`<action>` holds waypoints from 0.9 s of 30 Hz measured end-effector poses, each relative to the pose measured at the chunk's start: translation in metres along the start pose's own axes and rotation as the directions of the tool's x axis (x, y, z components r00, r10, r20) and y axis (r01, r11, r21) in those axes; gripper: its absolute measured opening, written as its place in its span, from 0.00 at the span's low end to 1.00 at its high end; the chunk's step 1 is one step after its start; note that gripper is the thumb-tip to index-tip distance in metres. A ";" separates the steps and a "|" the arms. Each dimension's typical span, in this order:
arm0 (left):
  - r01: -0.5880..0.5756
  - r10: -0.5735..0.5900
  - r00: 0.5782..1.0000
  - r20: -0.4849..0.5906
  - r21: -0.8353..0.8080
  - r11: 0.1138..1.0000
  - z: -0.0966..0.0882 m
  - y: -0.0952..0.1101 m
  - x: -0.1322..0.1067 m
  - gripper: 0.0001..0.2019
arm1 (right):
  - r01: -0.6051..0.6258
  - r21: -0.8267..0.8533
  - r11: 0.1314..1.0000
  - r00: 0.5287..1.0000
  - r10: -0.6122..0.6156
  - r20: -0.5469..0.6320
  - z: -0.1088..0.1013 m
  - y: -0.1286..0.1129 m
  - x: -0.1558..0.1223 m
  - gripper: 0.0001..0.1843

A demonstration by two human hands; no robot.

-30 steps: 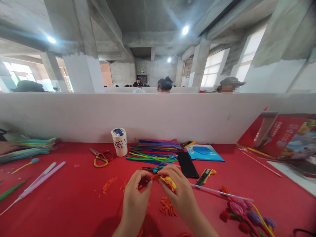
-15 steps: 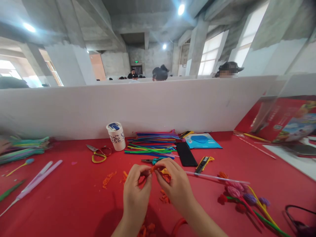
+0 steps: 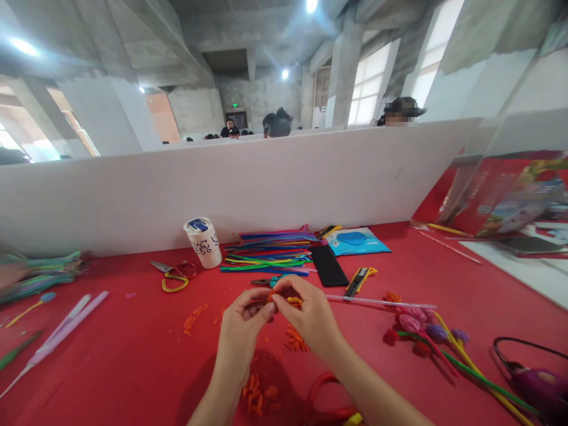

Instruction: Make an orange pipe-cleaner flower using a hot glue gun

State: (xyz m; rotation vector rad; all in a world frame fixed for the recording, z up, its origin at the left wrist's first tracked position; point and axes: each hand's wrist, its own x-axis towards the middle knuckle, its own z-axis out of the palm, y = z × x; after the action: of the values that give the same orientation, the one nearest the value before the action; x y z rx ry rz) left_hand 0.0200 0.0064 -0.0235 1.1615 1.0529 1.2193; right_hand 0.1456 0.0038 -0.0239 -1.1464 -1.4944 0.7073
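My left hand (image 3: 242, 325) and my right hand (image 3: 308, 313) meet over the red table, fingertips nearly touching. Both pinch a small orange piece of pipe cleaner (image 3: 271, 296), mostly covered by the fingers. Short orange clippings (image 3: 254, 395) lie in the shadow below my hands, with another orange pile (image 3: 296, 338) beside my right wrist and a further heap (image 3: 193, 319) to the left. Just beyond my fingertips are pliers (image 3: 261, 282) with teal handles, partly hidden. A red loop-shaped handle (image 3: 314, 395) shows near my right forearm.
Colourful pipe cleaners (image 3: 270, 251) lie along the white partition (image 3: 266, 183). Around them are a paper cup (image 3: 204, 245), scissors (image 3: 174, 283), a black phone (image 3: 329, 266), a blue packet (image 3: 361, 241) and a utility knife (image 3: 357, 283). Pipe-cleaner flowers (image 3: 410, 322) and a purple tool (image 3: 539, 387) sit right.
My fingers have drawn closer together around the orange piece, so less of it shows. The camera view has shifted slightly, uncovering more of the clippings and the red handle below.
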 end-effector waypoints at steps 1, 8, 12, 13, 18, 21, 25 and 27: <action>0.030 -0.030 1.000 0.003 -0.020 0.999 0.000 0.001 0.001 0.08 | -0.006 0.008 1.000 1.000 0.006 0.004 0.000 0.000 0.000 0.02; 0.033 -0.033 0.999 0.002 -0.087 0.996 -0.004 -0.001 0.006 0.06 | -0.103 0.144 0.984 0.994 0.094 0.062 -0.005 0.004 0.004 0.05; 0.034 -0.032 0.999 0.015 -0.138 0.990 -0.005 0.000 0.006 0.06 | -0.149 0.188 0.971 0.986 0.131 0.104 -0.008 0.006 0.008 0.05; 0.040 -0.037 0.999 0.021 -0.144 0.989 -0.005 0.000 0.005 0.06 | -0.154 0.193 0.969 0.984 0.134 0.116 -0.008 0.006 0.008 0.05; 0.083 -0.079 0.996 0.035 -0.161 0.984 -0.006 0.000 0.006 0.06 | -0.162 0.189 0.968 0.982 0.140 0.127 -0.006 0.004 0.008 0.03; 0.094 -0.086 0.995 0.054 -0.176 0.980 -0.006 0.000 0.007 0.06 | -0.167 0.186 0.968 0.981 0.143 0.131 -0.006 0.002 0.008 0.03; 0.105 -0.090 0.993 0.082 -0.201 0.974 -0.005 0.002 0.006 0.06 | -0.161 0.181 0.970 0.982 0.138 0.130 -0.007 0.002 0.008 0.04; 0.130 -0.115 0.990 0.078 -0.233 0.964 -0.005 0.001 0.007 0.07 | -0.154 0.170 0.973 0.983 0.134 0.122 -0.008 0.004 0.008 0.05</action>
State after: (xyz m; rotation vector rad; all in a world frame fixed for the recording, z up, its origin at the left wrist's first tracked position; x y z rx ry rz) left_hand 0.0152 0.0136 -0.0227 0.9304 0.8908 1.1676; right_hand 0.1547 0.0117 -0.0221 -1.1002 -1.4157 0.9985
